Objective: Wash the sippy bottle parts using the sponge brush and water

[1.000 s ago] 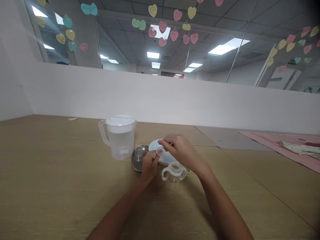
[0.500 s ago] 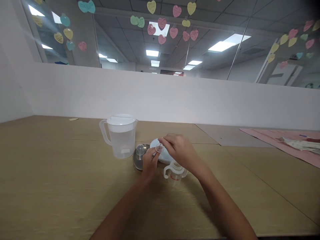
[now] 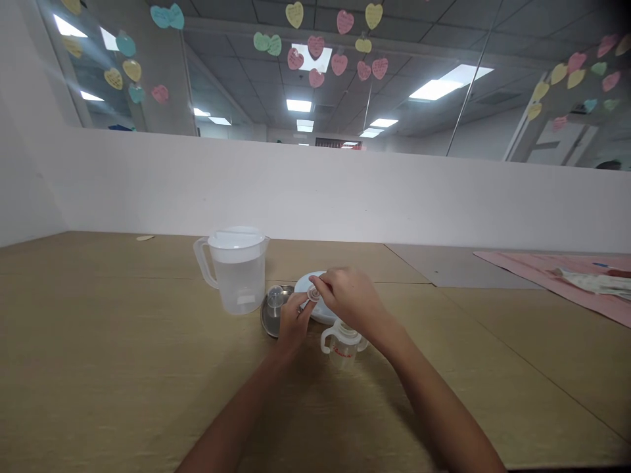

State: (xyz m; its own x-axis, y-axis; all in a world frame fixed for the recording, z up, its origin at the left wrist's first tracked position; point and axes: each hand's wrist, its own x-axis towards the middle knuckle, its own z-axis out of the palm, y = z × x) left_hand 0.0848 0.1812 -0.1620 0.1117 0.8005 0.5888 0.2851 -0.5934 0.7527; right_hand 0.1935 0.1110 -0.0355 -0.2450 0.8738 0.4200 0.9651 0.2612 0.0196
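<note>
My left hand (image 3: 294, 323) is closed around a clear, round baby bottle nipple (image 3: 313, 293), whose ringed open side faces me. The fingers of my right hand (image 3: 351, 297) are pinched together at the nipple's upper right edge; whatever they grip is too small to make out. Just below my right hand, a baby bottle (image 3: 344, 351) with two white handles and red lettering stands upright, its top off. Behind both hands lies a pale blue-white plate (image 3: 304, 282), partly covered by them. Left of my left hand, a clear domed cap (image 3: 275, 299) rests on a round metal tray (image 3: 269, 326).
A translucent lidded pitcher (image 3: 240, 276) with liquid in it stands left of the tray. At the far right, a pink mat (image 3: 522, 266) holds a white cloth (image 3: 591, 282) and a blue pen. A white wall (image 3: 345, 197) with windows above closes off the table's back.
My right fingers have come slightly lower and closer over the nipple, and the left hand's grip is a little tighter around it. The bottle, tray and pitcher have stayed in place.
</note>
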